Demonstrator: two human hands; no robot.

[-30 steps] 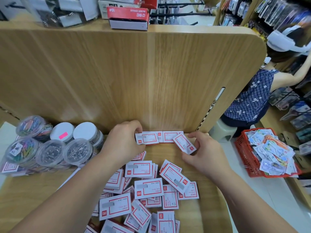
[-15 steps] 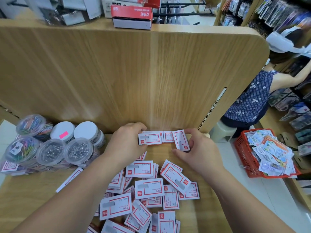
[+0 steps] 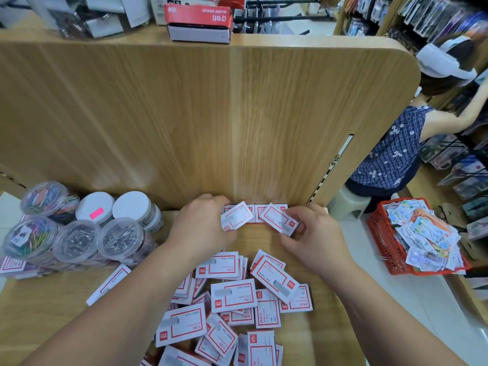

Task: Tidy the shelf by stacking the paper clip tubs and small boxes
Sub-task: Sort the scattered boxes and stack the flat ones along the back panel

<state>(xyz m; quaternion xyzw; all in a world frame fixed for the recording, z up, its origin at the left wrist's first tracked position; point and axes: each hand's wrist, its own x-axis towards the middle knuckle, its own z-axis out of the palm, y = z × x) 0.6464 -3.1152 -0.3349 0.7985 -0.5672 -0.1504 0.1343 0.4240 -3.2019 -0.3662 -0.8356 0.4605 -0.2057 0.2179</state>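
Several small white boxes with red borders (image 3: 232, 294) lie scattered on the wooden shelf (image 3: 52, 307) in front of me. A short row of the same boxes (image 3: 260, 211) stands against the wooden back panel. My left hand (image 3: 203, 228) grips one tilted small box (image 3: 237, 216) at the left of that row. My right hand (image 3: 314, 233) pinches another tilted small box (image 3: 278, 219) at the right of it. Clear round paper clip tubs (image 3: 76, 240) stand grouped at the left, two of them with white lids (image 3: 132, 207).
The tall wooden back panel (image 3: 211, 114) rises right behind the row. A red and white carton (image 3: 199, 21) sits on top of it. To the right a person in a blue patterned top sits by a red basket (image 3: 383, 241) full of packets.
Both hands drew closer together at the back row. The box in my left hand has tilted up, and the one in my right hand has turned from upright to slanted.
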